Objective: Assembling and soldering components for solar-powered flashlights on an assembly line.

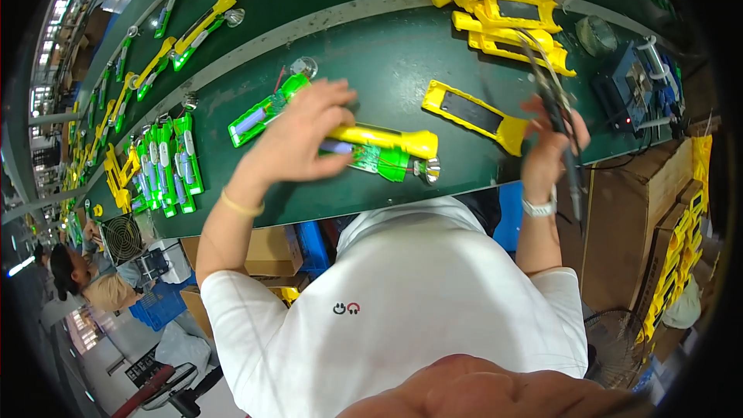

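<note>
My left hand (pixel 313 135) reaches over the bench, its thumb and fingers on either side of the end of a yellow flashlight shell (pixel 395 139). Under that shell lies a green flashlight half (pixel 383 162) with a circuit board, a battery and a silvery reflector (pixel 427 170). Beyond the hand is another green half (pixel 251 124) with a purple battery. My right hand (pixel 551 135) is closed around a soldering iron (pixel 563 128) with a long dark handle; motion blurs its ends. Next to that hand lies a yellow shell (pixel 472 112) with a dark panel.
Yellow shells (pixel 515 15) pile up at the far right. A soldering station (pixel 631 81) with a solder spool stands at the bench's right end. Several green halves (pixel 166 159) with batteries lie at the left. Brown cartons (pixel 635 217) stand below right; a person (pixel 108 286) works at far left.
</note>
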Demonstrator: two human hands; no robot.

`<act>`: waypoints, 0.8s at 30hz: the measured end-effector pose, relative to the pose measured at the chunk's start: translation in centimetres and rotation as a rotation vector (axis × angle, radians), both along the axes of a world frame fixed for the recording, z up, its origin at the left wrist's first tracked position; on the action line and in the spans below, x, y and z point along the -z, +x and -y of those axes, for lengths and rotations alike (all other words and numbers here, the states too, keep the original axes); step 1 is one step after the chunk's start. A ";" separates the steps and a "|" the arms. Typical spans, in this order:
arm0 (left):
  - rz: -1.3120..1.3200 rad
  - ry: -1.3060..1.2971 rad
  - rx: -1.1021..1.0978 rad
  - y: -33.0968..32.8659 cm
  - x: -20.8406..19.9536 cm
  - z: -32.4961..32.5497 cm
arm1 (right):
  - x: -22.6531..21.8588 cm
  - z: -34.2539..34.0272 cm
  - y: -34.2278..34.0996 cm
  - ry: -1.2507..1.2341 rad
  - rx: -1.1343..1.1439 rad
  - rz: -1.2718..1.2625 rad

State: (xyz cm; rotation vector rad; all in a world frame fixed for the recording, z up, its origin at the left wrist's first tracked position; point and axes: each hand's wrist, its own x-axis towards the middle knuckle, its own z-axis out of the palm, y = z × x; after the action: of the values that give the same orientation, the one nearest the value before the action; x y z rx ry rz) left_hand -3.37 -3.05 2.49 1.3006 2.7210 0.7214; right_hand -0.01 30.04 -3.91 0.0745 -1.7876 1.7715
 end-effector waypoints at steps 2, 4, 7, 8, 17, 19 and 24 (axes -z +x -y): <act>0.143 0.007 -0.017 2.2 1.1 0.4 | 1.5 -4.1 2.7 0.165 0.087 0.152; 0.056 0.061 -0.010 3.2 2.6 0.3 | 3.9 -5.4 5.1 0.046 0.097 0.098; -0.034 0.207 0.015 2.3 3.1 -0.2 | 3.7 -3.7 5.2 0.019 -0.081 0.147; -0.009 0.208 -0.006 1.2 2.7 0.0 | 3.3 -3.2 4.8 0.007 -0.163 0.185; 0.082 0.150 -0.664 -19.9 2.6 8.2 | 1.7 5.3 -2.5 -0.221 -0.474 0.357; 0.022 0.063 -0.632 -20.4 4.2 8.2 | 2.3 5.3 -2.7 -0.221 -0.436 0.362; -0.167 -0.045 -0.558 -18.0 5.0 5.8 | 2.6 5.1 -2.6 -0.259 -0.376 0.380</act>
State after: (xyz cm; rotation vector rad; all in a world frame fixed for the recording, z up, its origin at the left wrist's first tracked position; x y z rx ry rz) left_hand -21.35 -8.87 -2.54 0.6040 3.2493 0.5890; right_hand -2.63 24.93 -6.47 -0.0381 -1.8701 2.4075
